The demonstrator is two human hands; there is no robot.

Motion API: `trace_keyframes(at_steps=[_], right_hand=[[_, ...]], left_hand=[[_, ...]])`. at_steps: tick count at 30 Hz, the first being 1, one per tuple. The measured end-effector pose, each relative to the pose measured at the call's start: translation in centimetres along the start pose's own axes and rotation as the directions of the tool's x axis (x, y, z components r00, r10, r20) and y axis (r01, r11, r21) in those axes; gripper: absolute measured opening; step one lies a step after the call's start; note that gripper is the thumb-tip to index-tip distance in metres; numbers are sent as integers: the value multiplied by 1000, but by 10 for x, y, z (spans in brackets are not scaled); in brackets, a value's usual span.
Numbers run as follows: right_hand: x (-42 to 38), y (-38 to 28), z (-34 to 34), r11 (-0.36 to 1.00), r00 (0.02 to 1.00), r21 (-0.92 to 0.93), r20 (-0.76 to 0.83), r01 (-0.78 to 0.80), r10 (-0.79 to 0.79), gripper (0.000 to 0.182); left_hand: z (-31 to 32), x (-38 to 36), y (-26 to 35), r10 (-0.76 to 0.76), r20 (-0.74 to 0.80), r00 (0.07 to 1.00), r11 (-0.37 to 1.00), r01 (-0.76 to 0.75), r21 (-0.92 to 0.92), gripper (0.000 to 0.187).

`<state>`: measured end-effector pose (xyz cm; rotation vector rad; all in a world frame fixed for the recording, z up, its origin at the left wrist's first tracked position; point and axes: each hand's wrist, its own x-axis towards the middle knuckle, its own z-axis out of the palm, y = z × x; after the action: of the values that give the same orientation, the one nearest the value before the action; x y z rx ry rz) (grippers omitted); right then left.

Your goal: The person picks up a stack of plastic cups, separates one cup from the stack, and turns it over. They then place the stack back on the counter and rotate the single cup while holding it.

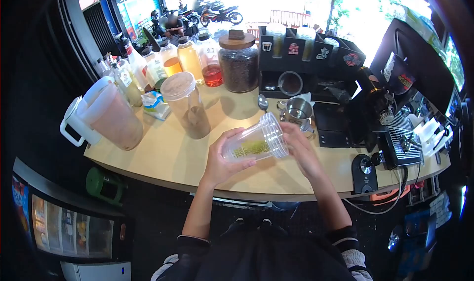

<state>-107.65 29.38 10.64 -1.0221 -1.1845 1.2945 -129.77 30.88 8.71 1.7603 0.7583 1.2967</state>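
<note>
A stack of clear plastic cups (pixel 249 145) with a yellow-green print is tilted on its side above the counter, its rims turned to the right. My left hand (pixel 219 160) is wrapped round the base end, with the thumb along the near side. At the rims, the fingers of my right hand (pixel 302 150) are bent against the edge; part of their hold is hidden. Just behind the stack are a metal pitcher (pixel 298 109) and a spoon (pixel 262 102). To the left, a lidded clear container (pixel 190 105) holds brown powder.
A large pitcher (pixel 111 115) and several syrup bottles (pixel 189 59) line the left and back. A wooden-lidded jar of dark beans (pixel 238 66) stands beside a black cup organizer (pixel 308 66). At right are an espresso machine (pixel 402 138) and a tamper (pixel 364 170). The counter's front edge (pixel 163 181) curves before me.
</note>
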Motion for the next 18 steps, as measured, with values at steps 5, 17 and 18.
trace_keyframes(at_steps=[5,17,18], right_hand=[[-33,-15,-15,949,952,-89,-14,304,-306,18],[-54,-15,-30,947,949,53,-31,316,-315,21],[-54,-15,-30,941,941,16,-48,337,-336,21]], left_hand=[[19,6,3,-47,36,998,996,50,-70,73],[43,0,-3,-22,-76,997,983,8,-182,55],[43,-1,-2,-37,-88,995,981,19,-194,55]])
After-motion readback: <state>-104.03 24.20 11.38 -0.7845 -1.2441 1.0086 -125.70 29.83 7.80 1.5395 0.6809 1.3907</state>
